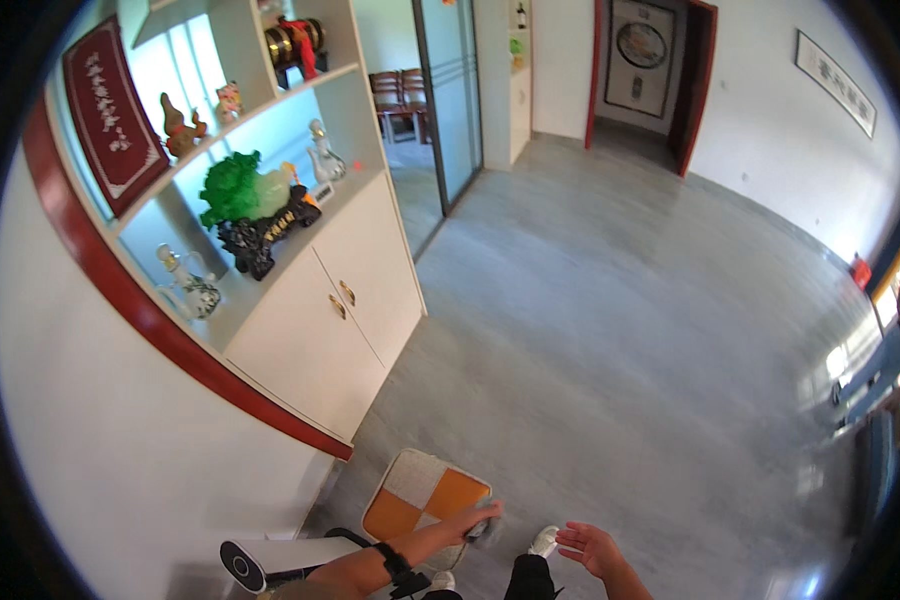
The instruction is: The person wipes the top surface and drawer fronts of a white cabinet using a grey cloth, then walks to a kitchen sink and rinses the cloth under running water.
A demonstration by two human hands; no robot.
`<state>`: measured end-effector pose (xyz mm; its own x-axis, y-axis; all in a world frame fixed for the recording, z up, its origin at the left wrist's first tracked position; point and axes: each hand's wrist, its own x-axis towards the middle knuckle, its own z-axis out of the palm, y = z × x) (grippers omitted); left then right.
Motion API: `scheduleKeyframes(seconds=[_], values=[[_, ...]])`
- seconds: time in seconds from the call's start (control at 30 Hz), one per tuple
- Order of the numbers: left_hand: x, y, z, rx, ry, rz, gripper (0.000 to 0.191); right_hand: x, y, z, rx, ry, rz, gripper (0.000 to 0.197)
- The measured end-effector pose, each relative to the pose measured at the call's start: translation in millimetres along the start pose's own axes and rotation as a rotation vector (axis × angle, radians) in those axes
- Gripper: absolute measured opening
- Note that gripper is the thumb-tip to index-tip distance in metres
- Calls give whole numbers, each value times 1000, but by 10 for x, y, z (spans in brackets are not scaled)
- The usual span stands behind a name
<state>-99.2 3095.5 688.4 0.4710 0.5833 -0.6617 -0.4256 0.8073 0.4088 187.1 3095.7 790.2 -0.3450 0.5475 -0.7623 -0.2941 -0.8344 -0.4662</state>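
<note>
At the lower middle, my left hand (481,517) is closed on a small grey object (480,531), blurred and partly hidden by the fingers. It is over the right edge of a square cushion (409,480) with orange and grey-white checks. A black strap circles my left forearm. To the right, my right hand (586,546) has its fingers apart and holds nothing; it is beside a white shoe (544,541). Below my left arm stands a white device (289,553) with a round black face, partly covered by the arm.
A white display cabinet (352,270) with a green cabbage ornament (244,191), glass decanters and figurines stands at the left. Beyond it is a glass sliding door (454,90). Grey floor (592,300) leads to a red-framed doorway (591,75). Blue chairs (874,375) are at the right edge.
</note>
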Motion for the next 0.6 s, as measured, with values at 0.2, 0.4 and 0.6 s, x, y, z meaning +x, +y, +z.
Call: scheduleKeyframes(seconds=[0.2, 0.4, 0.6], values=[[-76, 1035, 2565, 229, -52, 249, 36, -797, -1499, 269, -115, -184, -157, 53], [396, 1894, 3500, 107, -103, 426, 40, -731, -2803, 239, -10, -313, -298, 47], [1034, 3130, 3727, -179, -286, 427, 38, -191, -4005, 509, -80, -328, -426, 49]])
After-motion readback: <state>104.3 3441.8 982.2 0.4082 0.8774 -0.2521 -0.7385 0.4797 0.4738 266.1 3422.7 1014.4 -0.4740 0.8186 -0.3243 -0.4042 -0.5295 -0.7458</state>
